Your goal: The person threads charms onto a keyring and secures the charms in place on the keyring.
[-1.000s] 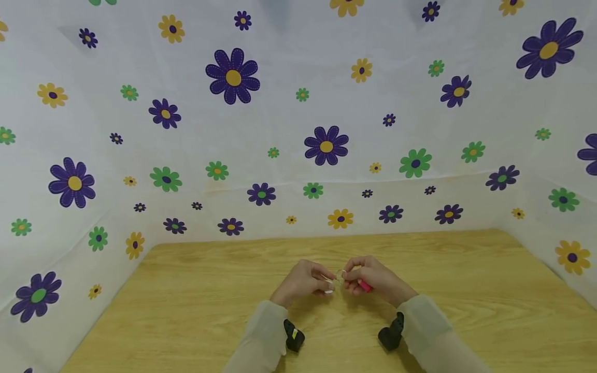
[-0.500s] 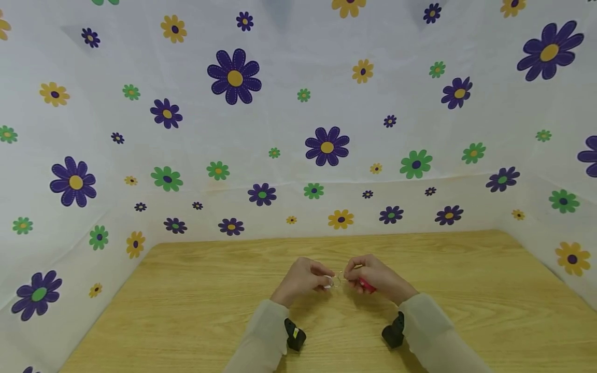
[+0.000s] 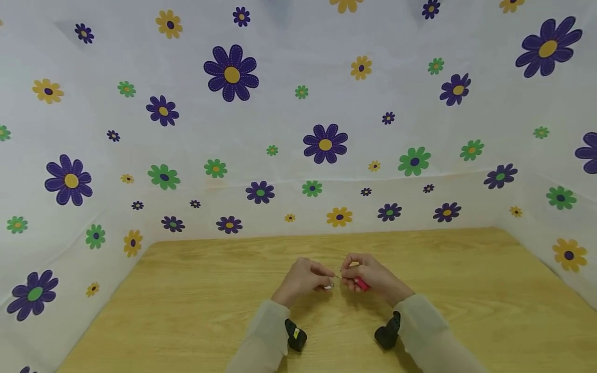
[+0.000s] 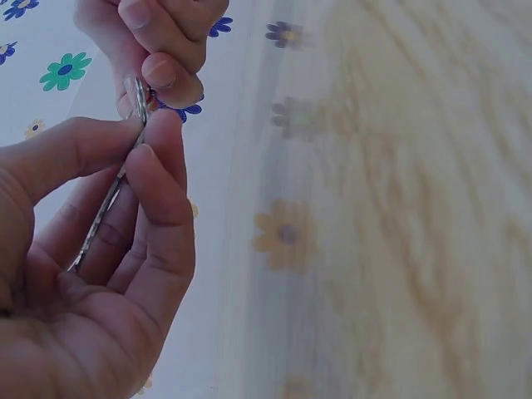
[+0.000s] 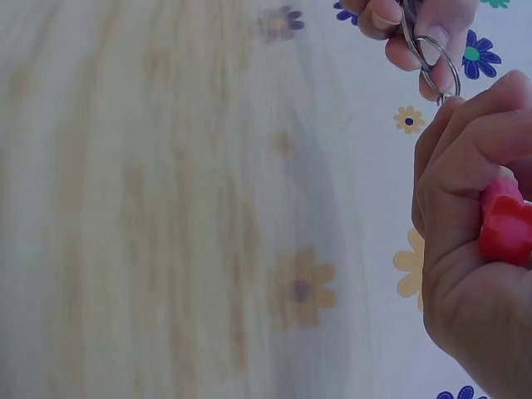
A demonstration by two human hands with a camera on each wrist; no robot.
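Observation:
My left hand (image 3: 303, 280) pinches a thin silver metal piece (image 4: 101, 214) between thumb and fingers. It is seen nearly edge-on in the left wrist view, so its kind is unclear. A silver key ring (image 5: 454, 68) passes by this piece at the left fingertips; whether it is threaded through cannot be told. My right hand (image 3: 370, 274) pinches the near end of the ring, where a small link shows. A red and pink keychain charm (image 5: 505, 233) lies within the right hand's curled fingers. Both hands are close together above the wooden table (image 3: 210, 311).
A white cloth (image 3: 275, 119) printed with purple, yellow and green flowers stands behind the table and at both sides. Black wrist cameras are strapped on the left sleeve (image 3: 261, 331) and the right sleeve (image 3: 429, 326).
My right hand has come slightly left, nearer the left hand, and the red charm with it. The left hand has hardly moved and keeps its pinch. The head view has shifted a little.

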